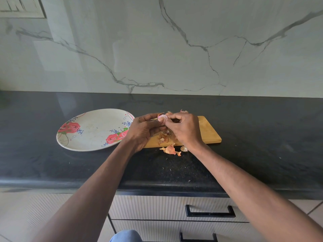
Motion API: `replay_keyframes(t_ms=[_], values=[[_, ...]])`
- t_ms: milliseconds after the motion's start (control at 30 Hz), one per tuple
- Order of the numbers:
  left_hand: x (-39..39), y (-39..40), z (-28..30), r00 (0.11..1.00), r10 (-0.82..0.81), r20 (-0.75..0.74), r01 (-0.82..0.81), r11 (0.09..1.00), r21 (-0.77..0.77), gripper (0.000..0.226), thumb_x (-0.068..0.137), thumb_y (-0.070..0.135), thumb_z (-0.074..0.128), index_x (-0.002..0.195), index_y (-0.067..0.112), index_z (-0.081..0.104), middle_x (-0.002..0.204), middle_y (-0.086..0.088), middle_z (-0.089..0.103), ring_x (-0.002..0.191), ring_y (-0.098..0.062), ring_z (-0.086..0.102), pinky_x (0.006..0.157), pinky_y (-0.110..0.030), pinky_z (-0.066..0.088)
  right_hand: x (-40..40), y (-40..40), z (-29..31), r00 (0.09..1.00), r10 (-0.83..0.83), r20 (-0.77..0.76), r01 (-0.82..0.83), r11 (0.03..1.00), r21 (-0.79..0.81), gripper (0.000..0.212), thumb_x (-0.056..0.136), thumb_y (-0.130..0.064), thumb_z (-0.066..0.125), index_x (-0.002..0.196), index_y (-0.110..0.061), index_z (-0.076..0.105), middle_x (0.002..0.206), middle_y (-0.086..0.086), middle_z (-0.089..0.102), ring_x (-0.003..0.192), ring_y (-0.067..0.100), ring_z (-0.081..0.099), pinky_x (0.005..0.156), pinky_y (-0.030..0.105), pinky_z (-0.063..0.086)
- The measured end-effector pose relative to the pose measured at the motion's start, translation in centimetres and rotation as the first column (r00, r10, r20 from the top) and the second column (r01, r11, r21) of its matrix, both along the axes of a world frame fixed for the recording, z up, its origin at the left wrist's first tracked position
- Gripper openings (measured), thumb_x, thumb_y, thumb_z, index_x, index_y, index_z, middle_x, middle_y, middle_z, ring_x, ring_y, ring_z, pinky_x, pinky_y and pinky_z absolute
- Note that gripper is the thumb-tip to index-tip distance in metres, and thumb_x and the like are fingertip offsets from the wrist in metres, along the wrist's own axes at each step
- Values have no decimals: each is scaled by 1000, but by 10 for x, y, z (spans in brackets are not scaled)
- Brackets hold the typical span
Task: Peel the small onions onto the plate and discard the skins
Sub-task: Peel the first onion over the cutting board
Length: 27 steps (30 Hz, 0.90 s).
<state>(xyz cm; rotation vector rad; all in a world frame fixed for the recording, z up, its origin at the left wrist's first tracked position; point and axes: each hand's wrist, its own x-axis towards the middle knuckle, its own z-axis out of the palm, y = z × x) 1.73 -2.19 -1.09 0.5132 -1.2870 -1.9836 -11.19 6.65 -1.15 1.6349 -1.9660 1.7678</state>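
Note:
A small pink onion is held above the left end of a wooden cutting board. My left hand grips it from the left with curled fingers. My right hand pinches at its right side with thumb and fingertips. Loose brown onion skins lie on the board under my hands, and more skins sit on the counter just in front of the board. More onions or skins show behind my right hand. A white plate with red roses lies to the left with nothing on it.
The board and plate rest on a black stone counter backed by a marble wall. Below the counter's front edge are white drawers with black handles.

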Motion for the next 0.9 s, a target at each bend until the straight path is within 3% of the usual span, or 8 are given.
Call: replay_keyframes(t_ms=[100,300,400,467,633,767,867,900], values=[[0,2,1,1000,9,-1,-9,1000,-14,19,90,-6,61,108,-6,68,100,-18,75,87,-24,74,77,-31,62,3,-3,-5,997,-49,-63,46,998,-46,15,84,-25,78,81,-11,80,75,-6,75,67,14,68,80,51,55],[0,2,1,1000,-7,6,7,1000,-18,18,91,-7,60,106,-4,69,100,-18,76,88,-24,75,77,-31,62,4,-2,-6,985,-101,-137,88,992,-92,16,85,-17,78,77,-4,75,71,1,73,63,18,66,75,51,57],[1,0,0,1000,-13,-1,13,1000,-4,21,90,-4,62,111,-5,67,104,-20,75,93,-26,74,85,-36,62,6,0,-2,996,-65,-63,62,996,-57,13,85,-21,79,82,-8,78,73,-4,72,66,8,67,67,28,58],[1,-1,0,1000,-4,-6,4,1000,20,24,90,-3,63,113,-5,65,106,-22,73,95,-28,74,86,-38,61,4,0,0,998,-35,48,35,999,-16,10,85,-18,78,87,-8,79,74,-9,70,68,-3,65,59,12,50],[0,-1,2,1000,16,-9,-16,998,66,17,92,-7,58,108,-5,63,101,-22,73,89,-31,75,83,-36,61,-1,-2,3,986,-50,160,48,999,21,9,87,-14,72,83,-12,79,73,-15,71,72,-1,67,68,18,53],[1,-4,1,1000,17,0,-17,997,74,20,95,-8,55,112,-5,65,107,-23,72,95,-34,73,86,-39,61,-4,-3,0,991,-84,105,82,996,23,33,90,-16,70,58,-10,69,52,-10,61,51,10,56,72,29,53],[2,-5,1,1000,-2,-25,4,998,63,27,92,-11,56,117,-5,65,117,-25,69,99,-34,71,88,-41,60,-3,-1,2,994,-27,111,21,999,49,6,86,-17,77,87,-11,76,76,-9,71,69,1,65,72,20,55],[2,-4,1,999,-8,-38,10,999,53,30,91,-14,55,118,-5,64,118,-24,69,98,-33,71,86,-41,61,-1,0,3,993,-2,122,-4,999,51,17,85,-19,79,99,-9,76,82,-8,72,73,-1,67,68,17,54]])
